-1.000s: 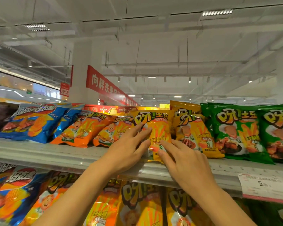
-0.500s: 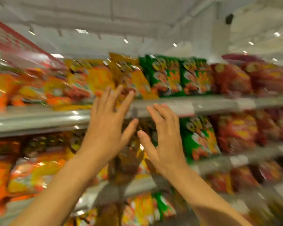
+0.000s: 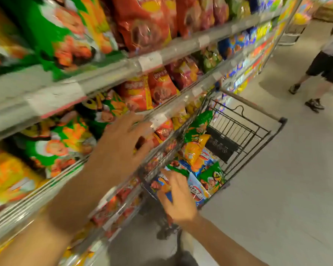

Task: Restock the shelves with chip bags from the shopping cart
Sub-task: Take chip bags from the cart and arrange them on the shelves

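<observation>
While my right hand (image 3: pixel 178 198) reaches down into the shopping cart (image 3: pixel 244 135), fingers spread over a blue and orange chip bag (image 3: pixel 195 191) at the near end of the basket, I judge the step in hand to be fetching the next bag for the shelves (image 3: pixel 108 73). Nothing is pinched yet; the fingertips lie on or just above the bag, and the blur will not let me say which. My left hand (image 3: pixel 123 143) hangs loosely spread in front of the middle shelf edge, holding nothing.

From this single head view, the remaining stock lies heaped in the cart: green bags (image 3: pixel 211 177), an orange one (image 3: pixel 195 148) and more blue beneath, leaning against the wire side nearest the shelving. The next move, as I see it, calls for closing my fingers round the top of the blue bag and lifting it clear of the wire rim without dragging its neighbours along.

Around me the shelves are already crowded with green, red and yellow packs, so a gap will need finding. Another person's legs (image 3: pixel 319 73) stand further down the aisle, well apart from the cart.
</observation>
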{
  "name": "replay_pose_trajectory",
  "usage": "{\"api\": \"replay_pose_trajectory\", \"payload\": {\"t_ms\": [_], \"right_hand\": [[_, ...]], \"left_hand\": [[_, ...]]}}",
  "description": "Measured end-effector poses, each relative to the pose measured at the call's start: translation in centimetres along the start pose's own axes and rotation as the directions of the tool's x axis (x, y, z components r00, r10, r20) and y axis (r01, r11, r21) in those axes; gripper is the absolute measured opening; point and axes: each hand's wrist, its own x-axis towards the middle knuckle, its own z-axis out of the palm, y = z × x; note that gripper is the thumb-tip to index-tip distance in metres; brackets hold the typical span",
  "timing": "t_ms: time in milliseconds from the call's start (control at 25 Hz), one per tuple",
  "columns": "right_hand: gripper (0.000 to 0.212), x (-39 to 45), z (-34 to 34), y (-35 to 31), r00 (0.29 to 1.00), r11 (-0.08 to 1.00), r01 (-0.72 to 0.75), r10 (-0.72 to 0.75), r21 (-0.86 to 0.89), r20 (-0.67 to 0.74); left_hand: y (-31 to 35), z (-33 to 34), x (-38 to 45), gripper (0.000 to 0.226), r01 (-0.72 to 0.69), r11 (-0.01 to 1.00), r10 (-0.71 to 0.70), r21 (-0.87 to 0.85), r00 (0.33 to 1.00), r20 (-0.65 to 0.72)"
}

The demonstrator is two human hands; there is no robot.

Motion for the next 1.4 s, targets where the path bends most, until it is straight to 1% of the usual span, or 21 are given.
{"api": "replay_pose_trajectory", "payload": {"t_ms": [80,120,200,320,400,440,480,520,560,600,640,720,760,800,920,1000,1080,1160,1240,1320,1400], "right_hand": [[0.052,1.4,-1.1,6.1,0.984,0.984,-0.168,0.171,-0.058,0.056],[0.052,2.3,-1.5,9.1,0.960,0.963,-0.253,0.262,-0.095,0.102],[0.058,4.5,-2.0,15.6,0.879,0.904,-0.403,0.426,-0.143,0.214],[0.067,8.1,-1.9,24.3,0.729,0.806,-0.547,0.591,-0.225,0.345],[0.075,10.9,-2.2,29.3,0.617,0.736,-0.628,0.670,-0.254,0.413],[0.078,12.3,-2.4,31.2,0.589,0.717,-0.645,0.686,-0.264,0.427],[0.082,14.2,-2.7,33.0,0.579,0.703,-0.664,0.699,-0.256,0.420],[0.088,16.0,-3.0,34.3,0.593,0.691,-0.693,0.708,-0.206,0.384],[0.092,18.1,-3.2,35.3,0.635,0.697,-0.705,0.702,-0.130,0.322],[0.096,20.2,-3.4,35.5,0.688,0.715,-0.697,0.687,-0.051,0.235],[0.101,22.4,-3.4,35.3,0.726,0.731,-0.682,0.674,0.017,0.138],[0.112,27.0,-2.7,35.2,0.745,0.742,-0.653,0.665,0.150,-0.050],[0.117,29.3,-2.0,35.1,0.721,0.726,-0.648,0.682,0.230,-0.120],[0.122,31.6,-1.3,34.9,0.673,0.684,-0.658,0.722,0.315,-0.164],[0.128,36.5,0.2,35.6,0.510,0.530,-0.688,0.839,0.496,-0.190],[0.117,37.4,-0.2,37.6,0.445,0.501,-0.698,0.863,0.511,-0.239],[0.094,36.1,-1.8,39.4,0.430,0.515,-0.633,0.855,0.578,-0.291],[0.080,33.0,-4.0,40.1,0.463,0.501,-0.599,0.853,0.625,-0.240],[0.071,29.2,-6.2,40.5,0.516,0.424,-0.558,0.851,0.713,-0.101],[0.062,25.8,-8.6,40.8,0.572,0.254,-0.534,0.811,0.807,0.124],[0.056,23.1,-10.9,40.5,0.591,0.042,-0.541,0.730,0.840,0.344]], "left_hand": [[-0.9,7.4,2.3,0.040,0.094,0.987,-0.075,-0.128,0.987,0.143],[-1.5,11.2,3.4,0.040,0.145,0.974,-0.104,-0.176,0.970,0.221],[-3.3,19.8,5.6,0.042,0.253,0.943,-0.151,-0.216,0.904,0.400],[-5.8,31.3,6.7,0.045,0.417,0.902,-0.261,-0.115,0.737,0.623],[-6.9,37.7,6.2,0.046,0.535,0.843,-0.319,-0.052,0.576,0.753],[-7.2,40.2,5.6,0.045,0.567,0.824,-0.319,-0.021,0.494,0.809],[-7.3,42.4,5.1,0.043,0.579,0.815,-0.302,0.001,0.424,0.854],[-7.3,44.4,4.5,0.043,0.601,0.799,-0.286,0.013,0.361,0.887],[-7.2,46.4,3.9,0.048,0.634,0.773,-0.279,0.024,0.305,0.911],[-7.0,47.7,3.4,0.056,0.665,0.746,-0.285,0.037,0.269,0.920],[-6.8,48.6,3.0,0.064,0.674,0.737,-0.298,0.051,0.257,0.919],[-6.3,50.7,2.4,0.083,0.654,0.753,-0.314,0.074,0.257,0.914],[-6.0,51.7,2.1,0.094,0.629,0.772,-0.315,0.089,0.257,0.914],[-5.7,52.6,1.8,0.105,0.613,0.784,-0.316,0.099,0.256,0.914],[-5.2,55.1,0.4,0.120,0.653,0.751,-0.301,0.093,0.214,0.929],[-5.1,56.0,-0.8,0.121,0.639,0.760,-0.307,0.117,0.195,0.932],[-5.2,56.1,-1.5,0.114,0.663,0.740,-0.322,0.109,0.207,0.924],[-5.5,55.6,-1.4,0.097,0.745,0.665,-0.319,0.052,0.221,0.922],[-5.6,54.4,-0.9,0.078,0.797,0.604,-0.334,0.002,0.252,0.908],[-5.8,52.4,-0.4,0.066,0.839,0.544,-0.400,-0.022,0.283,0.872],[-6.0,49.9,0.3,0.059,0.885,0.459,-0.466,-0.075,0.312,0.828]]}}
